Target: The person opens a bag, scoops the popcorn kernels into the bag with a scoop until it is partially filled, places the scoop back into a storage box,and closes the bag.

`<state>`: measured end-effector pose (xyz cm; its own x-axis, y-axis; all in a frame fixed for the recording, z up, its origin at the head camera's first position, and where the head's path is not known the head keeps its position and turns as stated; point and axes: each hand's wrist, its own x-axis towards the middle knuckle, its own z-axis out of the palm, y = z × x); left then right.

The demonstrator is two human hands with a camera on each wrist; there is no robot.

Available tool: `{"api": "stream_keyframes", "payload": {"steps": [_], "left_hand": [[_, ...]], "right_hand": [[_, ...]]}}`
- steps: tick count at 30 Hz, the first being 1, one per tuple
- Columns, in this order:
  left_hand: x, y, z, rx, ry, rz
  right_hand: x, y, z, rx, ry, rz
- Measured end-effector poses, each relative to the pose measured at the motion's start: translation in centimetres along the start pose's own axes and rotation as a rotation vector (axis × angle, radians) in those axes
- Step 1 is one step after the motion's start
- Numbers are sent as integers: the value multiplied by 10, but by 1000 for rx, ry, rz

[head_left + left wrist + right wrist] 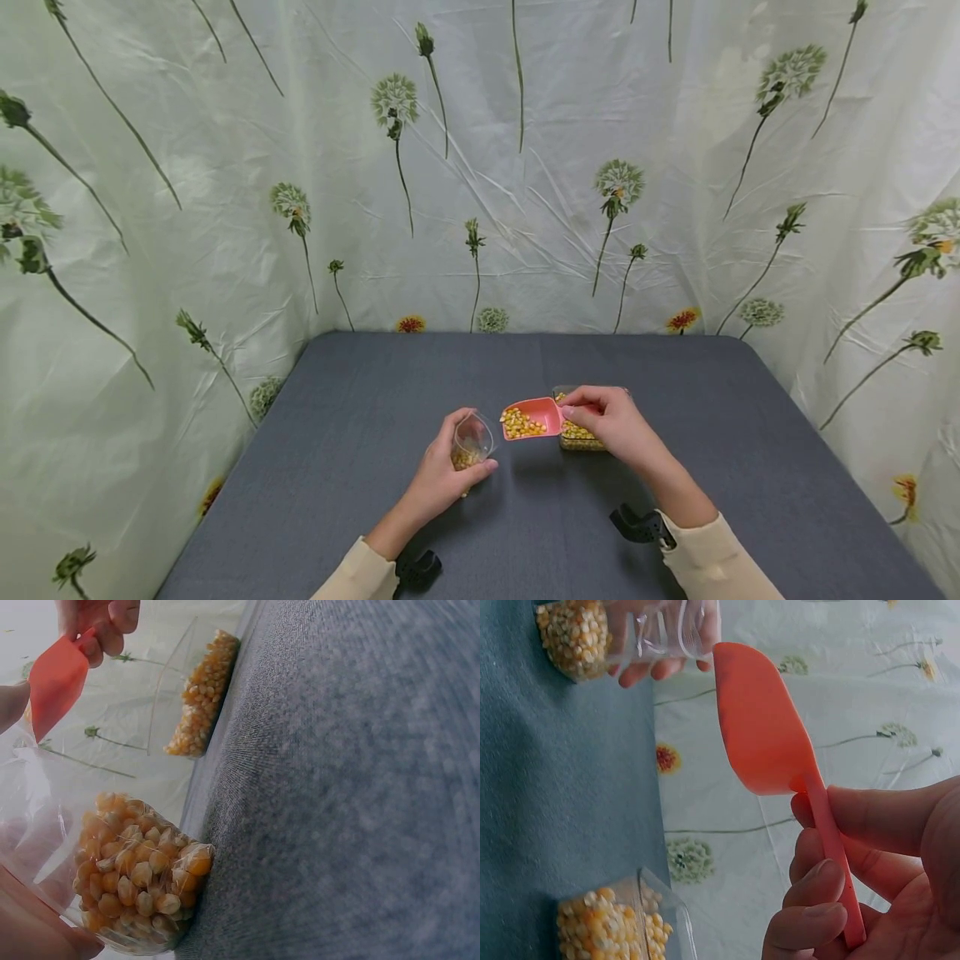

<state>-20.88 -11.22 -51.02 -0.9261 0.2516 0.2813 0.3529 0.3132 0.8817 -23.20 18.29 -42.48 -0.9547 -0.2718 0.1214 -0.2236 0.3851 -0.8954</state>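
Note:
My left hand (444,473) grips a clear plastic bag (142,877) around its open upper part. Corn kernels fill the bag's lower part, which stands on the table. In my right hand (618,427) is the handle of a pink scoop (543,412), pinched between thumb and fingers. Kernels (521,423) lie in the scoop's front half. Its tip points left, close to the bag's mouth but apart from it. Partly hidden behind the right hand in the head view, a clear box (641,900) of corn kernels stands on the table.
A dark grey cloth covers the table (390,383). Behind and beside it hangs a pale curtain (510,192) printed with dandelions. Black straps (643,527) sit at both wrists, by the cream sleeves.

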Motion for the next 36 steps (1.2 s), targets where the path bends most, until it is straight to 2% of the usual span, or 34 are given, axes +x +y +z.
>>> {"api": "stream_keyframes", "payload": {"steps": [6, 12, 22, 36], "left_hand": [[0, 0, 0, 3, 1, -4], [2, 0, 0, 8, -2, 11], [-1, 2, 0, -1, -11, -20], [-1, 3, 1, 6, -18, -36]], "right_hand": [[0, -2, 13, 2, 2, -35], [-2, -7, 24, -17, -1, -19], [-5, -11, 35, -52, 20, -20], [-9, -18, 47, -159, 120, -73]]}}
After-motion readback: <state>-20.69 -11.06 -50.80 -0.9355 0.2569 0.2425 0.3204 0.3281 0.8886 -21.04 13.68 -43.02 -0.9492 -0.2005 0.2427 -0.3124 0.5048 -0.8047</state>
